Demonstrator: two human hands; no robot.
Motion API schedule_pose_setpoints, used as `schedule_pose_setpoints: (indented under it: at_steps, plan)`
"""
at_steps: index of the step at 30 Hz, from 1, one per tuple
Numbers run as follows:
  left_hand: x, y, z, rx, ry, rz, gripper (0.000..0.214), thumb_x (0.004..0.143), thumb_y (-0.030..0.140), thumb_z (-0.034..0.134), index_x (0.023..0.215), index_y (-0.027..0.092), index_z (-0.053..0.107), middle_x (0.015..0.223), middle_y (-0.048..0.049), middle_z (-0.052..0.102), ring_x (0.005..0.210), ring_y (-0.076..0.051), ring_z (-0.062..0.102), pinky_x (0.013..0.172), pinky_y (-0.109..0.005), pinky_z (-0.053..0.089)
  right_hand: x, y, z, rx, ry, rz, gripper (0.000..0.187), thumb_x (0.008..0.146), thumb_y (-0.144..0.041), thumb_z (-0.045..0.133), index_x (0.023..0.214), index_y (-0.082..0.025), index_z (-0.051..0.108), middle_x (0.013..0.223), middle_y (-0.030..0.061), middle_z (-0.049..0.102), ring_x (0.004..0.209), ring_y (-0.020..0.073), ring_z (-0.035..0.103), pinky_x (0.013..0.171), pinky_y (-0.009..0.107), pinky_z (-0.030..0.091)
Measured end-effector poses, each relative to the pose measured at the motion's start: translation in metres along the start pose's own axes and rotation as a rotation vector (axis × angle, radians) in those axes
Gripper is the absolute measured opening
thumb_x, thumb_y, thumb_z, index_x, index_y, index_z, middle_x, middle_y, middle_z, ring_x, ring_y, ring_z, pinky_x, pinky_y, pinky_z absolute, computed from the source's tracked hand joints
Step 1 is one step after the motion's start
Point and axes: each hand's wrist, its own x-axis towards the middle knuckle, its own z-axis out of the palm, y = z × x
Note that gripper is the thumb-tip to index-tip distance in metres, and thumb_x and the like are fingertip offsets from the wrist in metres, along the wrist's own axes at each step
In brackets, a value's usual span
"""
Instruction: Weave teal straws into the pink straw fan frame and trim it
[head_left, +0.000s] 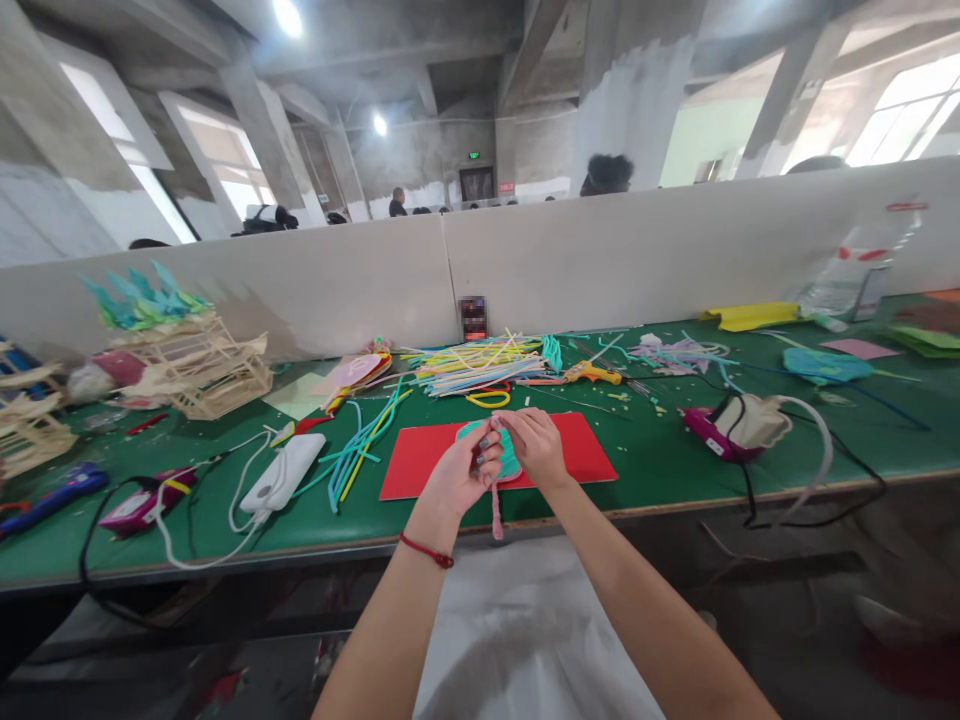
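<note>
My left hand [463,470] and my right hand [537,447] meet over the front of a red sheet [577,450] on the green table [660,470]. Both are closed on a small teal craft piece [510,462] held between them. A pink fuzzy stick [496,512] hangs down from the piece, below my left fingers. A red cord circles my left wrist.
Coloured sticks [472,365] are heaped behind the red sheet. A yellow glue gun [596,374] lies right of them, a pink one [709,432] farther right. A white power adapter [283,472] with cable sits left. Stick-built models [202,370] stand at far left, and a white partition [600,255] runs behind.
</note>
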Motion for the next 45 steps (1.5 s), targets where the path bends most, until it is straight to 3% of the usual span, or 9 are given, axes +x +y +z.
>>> schedule_pose_setpoints:
  at_steps: [5, 8, 12, 18, 23, 30, 35, 39, 45]
  plan:
    - [0.001, 0.0, -0.005, 0.292, 0.055, 0.304, 0.021, 0.07, 0.029, 0.066, 0.07, 0.014, 0.05, 0.054, 0.0074, 0.04, 0.038, -0.001, 0.028, 0.033, -0.014, 0.019, 0.011, -0.007, 0.001, 0.08, -0.036, -0.005, 0.026, 0.091, -0.021, 0.04, 0.095, -0.018, 0.065, 0.078, 0.0075, 0.068, 0.075, 0.0166, 0.058, 0.07, 0.03, 0.049]
    - [-0.002, 0.002, -0.006, 0.633, 0.132, 0.498, 0.024, 0.069, 0.035, 0.065, 0.065, 0.016, 0.049, 0.052, 0.0069, 0.04, 0.04, -0.003, 0.029, 0.036, -0.016, 0.021, 0.019, -0.013, -0.004, 0.138, -0.068, 0.009, 0.026, 0.091, -0.022, 0.039, 0.092, -0.019, 0.065, 0.078, 0.0075, 0.067, 0.075, 0.017, 0.058, 0.069, 0.03, 0.05]
    - [-0.005, 0.005, -0.005, 0.973, 0.144, 0.713, 0.019, 0.075, 0.032, 0.057, 0.063, 0.017, 0.051, 0.056, 0.0034, 0.048, 0.053, -0.008, 0.045, 0.049, -0.019, 0.035, 0.023, -0.017, -0.009, 0.229, -0.09, 0.055, 0.027, 0.091, -0.023, 0.039, 0.091, -0.019, 0.065, 0.075, 0.0071, 0.066, 0.074, 0.017, 0.056, 0.067, 0.03, 0.049]
    - [0.0, 0.004, -0.007, 0.878, 0.16, 0.624, 0.028, 0.067, 0.036, 0.065, 0.065, 0.019, 0.044, 0.051, 0.0071, 0.044, 0.044, -0.007, 0.043, 0.043, -0.02, 0.033, 0.021, -0.019, -0.008, 0.345, -0.115, 0.181, 0.023, 0.089, -0.026, 0.042, 0.089, -0.021, 0.065, 0.077, 0.0061, 0.065, 0.074, 0.0163, 0.057, 0.066, 0.029, 0.048]
    - [0.0, 0.004, -0.01, 0.93, 0.192, 0.714, 0.02, 0.068, 0.028, 0.064, 0.069, 0.018, 0.046, 0.057, 0.0054, 0.047, 0.052, -0.008, 0.045, 0.049, -0.02, 0.035, 0.023, -0.02, -0.014, 0.425, -0.211, 0.322, 0.019, 0.086, -0.027, 0.048, 0.084, -0.02, 0.065, 0.078, 0.0048, 0.065, 0.075, 0.0153, 0.059, 0.068, 0.027, 0.047]
    - [-0.006, 0.003, -0.009, 0.969, 0.127, 0.704, 0.018, 0.072, 0.028, 0.061, 0.072, 0.019, 0.045, 0.055, 0.0063, 0.044, 0.051, -0.008, 0.044, 0.049, -0.02, 0.033, 0.032, -0.027, -0.027, 0.569, -0.333, 0.517, 0.023, 0.085, -0.035, 0.048, 0.078, -0.019, 0.063, 0.071, 0.0012, 0.064, 0.071, 0.0145, 0.059, 0.068, 0.025, 0.045]
    - [-0.011, 0.002, -0.015, 1.052, 0.069, 0.556, 0.02, 0.082, 0.04, 0.049, 0.079, 0.021, 0.043, 0.052, 0.0082, 0.039, 0.043, -0.008, 0.036, 0.044, -0.02, 0.03, 0.036, -0.027, -0.035, 0.582, -0.447, 0.495, 0.023, 0.085, -0.034, 0.048, 0.072, -0.019, 0.06, 0.069, -0.0005, 0.061, 0.068, 0.0128, 0.055, 0.067, 0.023, 0.044]
    - [-0.016, 0.004, -0.017, 1.172, 0.063, 0.59, 0.028, 0.088, 0.042, 0.036, 0.071, 0.02, 0.042, 0.057, 0.0051, 0.041, 0.051, -0.01, 0.04, 0.051, -0.022, 0.034, 0.038, -0.025, -0.04, 0.542, -0.528, 0.45, 0.021, 0.085, -0.03, 0.047, 0.074, -0.019, 0.061, 0.072, -0.0003, 0.062, 0.07, 0.0129, 0.056, 0.07, 0.023, 0.043]
    - [-0.017, 0.01, -0.017, 1.445, 0.078, 0.639, 0.019, 0.087, 0.032, 0.042, 0.072, 0.02, 0.045, 0.062, 0.0043, 0.046, 0.057, -0.012, 0.041, 0.054, -0.023, 0.03, 0.036, -0.024, -0.04, 0.453, -0.577, 0.402, 0.02, 0.085, -0.027, 0.046, 0.072, -0.019, 0.06, 0.069, -0.0006, 0.06, 0.066, 0.0121, 0.053, 0.065, 0.022, 0.041]
